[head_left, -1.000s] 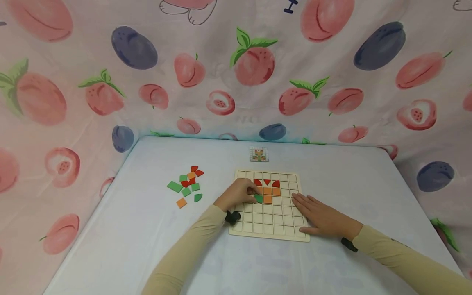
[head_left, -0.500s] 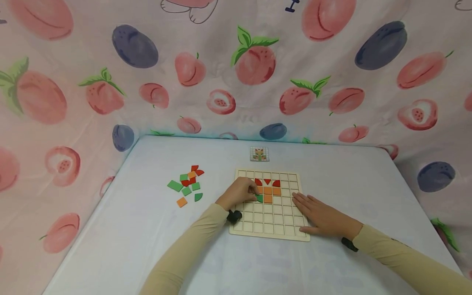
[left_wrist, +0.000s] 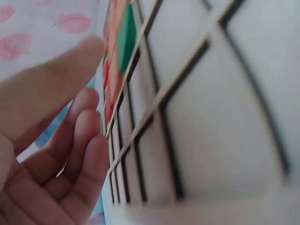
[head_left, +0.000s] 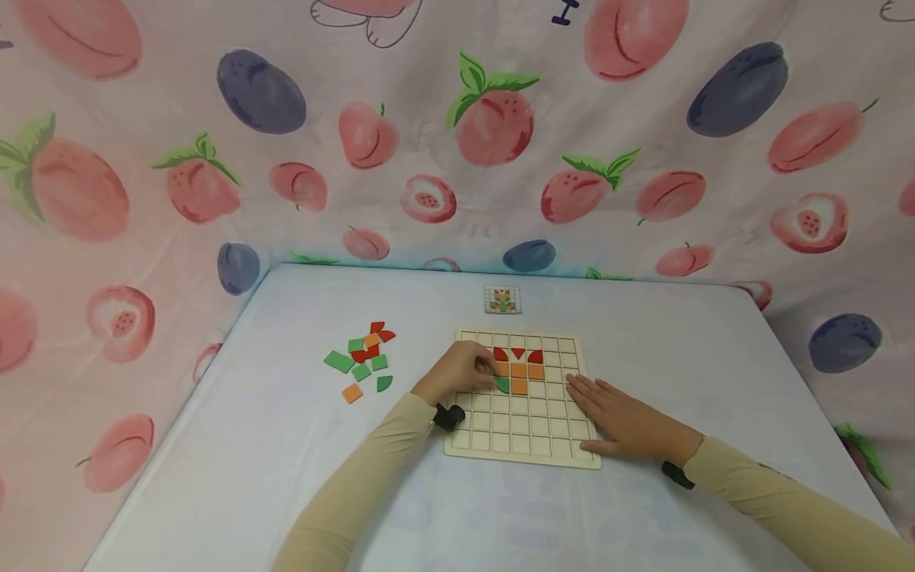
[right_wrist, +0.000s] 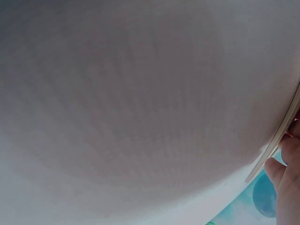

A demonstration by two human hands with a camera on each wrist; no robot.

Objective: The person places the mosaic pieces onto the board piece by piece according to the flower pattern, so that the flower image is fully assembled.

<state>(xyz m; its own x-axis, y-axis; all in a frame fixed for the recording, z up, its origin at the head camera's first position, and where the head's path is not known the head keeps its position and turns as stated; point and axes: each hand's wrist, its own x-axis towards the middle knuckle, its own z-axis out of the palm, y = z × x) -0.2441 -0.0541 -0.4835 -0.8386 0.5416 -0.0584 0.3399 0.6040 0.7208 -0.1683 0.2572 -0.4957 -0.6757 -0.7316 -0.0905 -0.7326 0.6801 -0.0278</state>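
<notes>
A square wooden grid board (head_left: 539, 425) lies on the table, with red, orange and green pieces in some of its cells. My left hand (head_left: 465, 372) hovers over the board's left side, its fingers loosely bent and holding nothing. Right by its fingertips lies a green quarter-circle piece (head_left: 503, 386), in a cell beside an orange square (head_left: 519, 387). In the left wrist view, the green piece (left_wrist: 126, 37) shows past the thumb, apart from the fingers. My right hand (head_left: 625, 417) rests with straight fingers on the board's right edge; its thumb (right_wrist: 275, 169) shows at that edge in the right wrist view.
Left of the board is a loose cluster of pieces: green squares (head_left: 361, 372), a green rectangle (head_left: 339, 361), red pieces (head_left: 387, 336) and an orange square (head_left: 353, 393). Behind the board lies a small pattern card (head_left: 503, 299). A fruit-print cloth (head_left: 457, 214) hangs around the table.
My left hand has drawn back slightly to the left, and more of the green quarter-circle shows in its cell. The right hand has stayed in place.
</notes>
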